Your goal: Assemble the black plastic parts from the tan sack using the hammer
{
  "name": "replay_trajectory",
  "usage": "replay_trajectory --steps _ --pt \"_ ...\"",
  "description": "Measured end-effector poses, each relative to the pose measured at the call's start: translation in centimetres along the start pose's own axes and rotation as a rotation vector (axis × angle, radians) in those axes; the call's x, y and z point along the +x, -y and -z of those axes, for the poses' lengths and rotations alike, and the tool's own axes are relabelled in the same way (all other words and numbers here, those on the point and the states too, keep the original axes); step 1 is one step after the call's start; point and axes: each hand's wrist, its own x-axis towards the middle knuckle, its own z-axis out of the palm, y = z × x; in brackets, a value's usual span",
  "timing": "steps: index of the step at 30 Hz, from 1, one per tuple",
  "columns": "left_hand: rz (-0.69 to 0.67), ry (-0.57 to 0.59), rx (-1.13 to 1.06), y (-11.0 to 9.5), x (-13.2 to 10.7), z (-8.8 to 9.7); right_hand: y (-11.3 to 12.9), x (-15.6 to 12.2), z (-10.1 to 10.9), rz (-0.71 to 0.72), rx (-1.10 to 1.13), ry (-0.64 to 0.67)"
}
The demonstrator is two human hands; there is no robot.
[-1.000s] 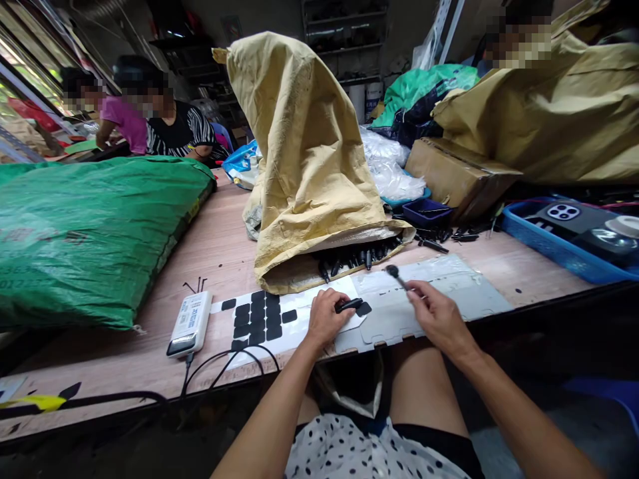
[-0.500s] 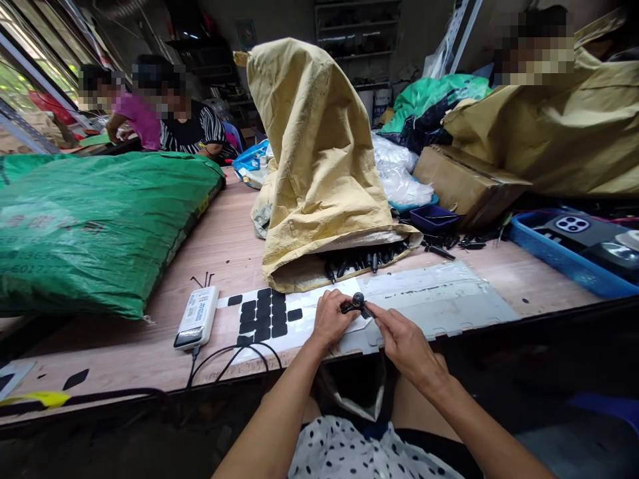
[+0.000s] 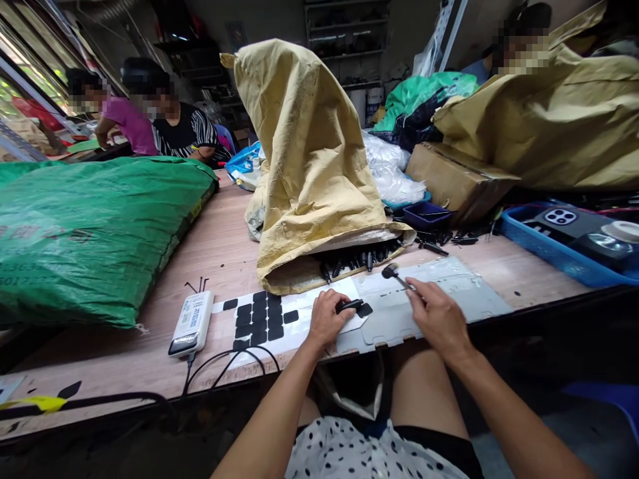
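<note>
My left hand (image 3: 327, 318) is closed on a small black plastic part (image 3: 349, 305), pressed down at the edge of a white backing sheet (image 3: 299, 319) that carries several black square pads (image 3: 259, 318); one loose pad (image 3: 365, 310) lies right beside the part. My right hand (image 3: 436, 316) pinches a thin tool with a round black head (image 3: 390, 271), lifted over a grey sheet (image 3: 439, 293). Just behind, a tan sack (image 3: 309, 159) lies open with several black parts (image 3: 357, 258) spilling from its mouth.
A white power bank (image 3: 191, 322) with black cables lies left of the pads. A big green sack (image 3: 94, 226) fills the left of the wooden table (image 3: 219, 246). A cardboard box (image 3: 456, 174), a blue tray (image 3: 564, 239) and more sacks stand right. Other people sit at the far side.
My right hand has pulled the tool away from the black part, moving right and back over the grey sheet. My left hand stays on the part.
</note>
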Motion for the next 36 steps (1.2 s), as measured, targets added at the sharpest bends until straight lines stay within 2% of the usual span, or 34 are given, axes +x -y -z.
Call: replay_trajectory --steps 4,6,8,10,12,13,16,17,20,22,28,32,36 --pt "-0.01 0.036 -0.009 0.1 0.0 0.3 -6.0 3.1 0.3 -0.089 -0.372 0.041" --pt "-0.013 0.047 0.006 0.2 -0.1 0.3 -8.4 3.9 0.0 -0.13 -0.418 0.056" --pt "-0.016 0.054 0.024 0.2 -0.1 0.3 -9.4 4.2 -0.4 -0.156 -0.425 0.032" --pt "-0.02 0.058 0.04 0.1 -0.1 0.3 -8.7 4.0 -0.8 -0.16 -0.422 -0.035" --pt "-0.022 0.062 0.05 0.1 -0.2 0.4 -6.4 3.6 -1.1 -0.107 -0.347 -0.061" --pt "-0.023 0.065 0.055 0.0 -0.2 0.4 -4.8 3.2 -1.2 -0.043 -0.254 -0.016" --pt "-0.033 0.077 0.079 0.0 -0.2 0.5 0.3 2.2 -2.0 0.243 0.151 0.355" --pt "-0.039 0.081 0.089 0.0 -0.2 0.5 1.7 1.8 -2.3 0.302 0.204 0.443" --pt "-0.061 0.091 0.104 0.1 -0.3 0.5 4.4 1.2 -3.3 0.369 0.19 0.532" --pt "-0.07 0.098 0.108 0.1 -0.3 0.5 4.8 1.1 -3.8 0.365 0.147 0.554" --pt "-0.081 0.117 0.14 0.0 -0.4 0.5 4.2 1.5 -4.6 0.415 0.105 0.592" --pt "-0.057 0.134 0.156 0.2 -0.2 0.3 4.4 1.2 -5.6 0.489 0.08 0.534" --pt "-0.04 0.145 0.165 0.1 -0.1 0.4 4.7 1.0 -5.9 0.478 0.099 0.508"
